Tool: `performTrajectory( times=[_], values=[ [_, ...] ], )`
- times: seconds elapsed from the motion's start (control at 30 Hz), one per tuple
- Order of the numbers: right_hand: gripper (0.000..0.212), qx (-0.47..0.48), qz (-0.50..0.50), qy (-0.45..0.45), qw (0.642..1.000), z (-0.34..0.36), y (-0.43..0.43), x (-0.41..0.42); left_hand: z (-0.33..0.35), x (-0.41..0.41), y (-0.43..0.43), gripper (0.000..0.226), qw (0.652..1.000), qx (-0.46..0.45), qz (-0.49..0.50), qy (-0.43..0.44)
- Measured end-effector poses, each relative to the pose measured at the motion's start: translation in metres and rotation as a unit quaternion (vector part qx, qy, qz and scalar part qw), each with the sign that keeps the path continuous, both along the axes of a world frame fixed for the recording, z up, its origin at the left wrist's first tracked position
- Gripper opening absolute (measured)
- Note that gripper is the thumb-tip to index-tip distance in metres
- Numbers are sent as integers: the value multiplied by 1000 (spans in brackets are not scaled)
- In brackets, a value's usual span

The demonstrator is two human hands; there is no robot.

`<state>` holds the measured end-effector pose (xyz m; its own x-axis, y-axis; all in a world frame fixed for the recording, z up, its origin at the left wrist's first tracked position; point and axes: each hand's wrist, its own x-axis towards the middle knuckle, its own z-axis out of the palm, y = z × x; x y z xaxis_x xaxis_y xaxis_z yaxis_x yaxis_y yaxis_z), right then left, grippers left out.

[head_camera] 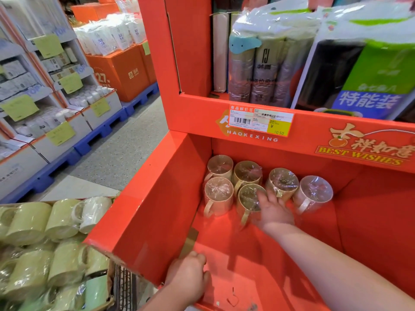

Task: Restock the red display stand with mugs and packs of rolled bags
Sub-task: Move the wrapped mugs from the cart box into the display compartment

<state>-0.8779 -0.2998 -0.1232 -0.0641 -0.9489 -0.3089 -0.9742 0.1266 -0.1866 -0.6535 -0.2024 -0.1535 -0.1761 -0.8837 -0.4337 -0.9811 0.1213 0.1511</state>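
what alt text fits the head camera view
A person's right hand touches one of six plastic-wrapped mugs in the lower bin of the red display stand, while the left hand holds its front edge. More wrapped mugs lie at left.

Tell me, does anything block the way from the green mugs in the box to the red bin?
Only the bin's side wall stands between the green mugs and the bin floor. The bin is open on top, and the left hand rests on its front rim.

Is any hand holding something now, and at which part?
The left hand grips the front rim of the red display stand. The right hand touches a wrapped mug at its side; a grip cannot be told.
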Motion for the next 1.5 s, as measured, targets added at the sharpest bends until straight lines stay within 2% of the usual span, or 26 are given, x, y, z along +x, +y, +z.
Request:
performTrajectory(
  times=[0.23, 0.37, 0.6, 0.73, 1.07, 1.27, 1.5],
  values=[
    [64, 26, 37, 52, 998, 20, 38, 11, 22, 4, 12, 35, 998, -45, -37, -5],
    [47, 21, 103, 107, 989, 28, 76, 32, 39, 16, 34, 33, 997, -66, -39, -1],
    [42, -9, 173, 111, 979, 41, 138, 80, 58, 55, 82, 34, 995, -93, -37, 20],
    [40, -18, 204, 102, 974, 52, 175, 112, 66, 87, 121, 35, 994, -106, -13, 23],
    [35, -45, 291, 95, 951, 55, 264, 205, 67, 174, 231, 38, 993, -76, 84, -28],
    [39, -28, 343, 86, 935, 45, 307, 262, 66, 225, 304, 35, 986, -70, 149, -16],
    [34, -61, 406, 80, 908, 46, 343, 322, 60, 277, 352, 40, 973, -84, 217, -2]
  ],
)
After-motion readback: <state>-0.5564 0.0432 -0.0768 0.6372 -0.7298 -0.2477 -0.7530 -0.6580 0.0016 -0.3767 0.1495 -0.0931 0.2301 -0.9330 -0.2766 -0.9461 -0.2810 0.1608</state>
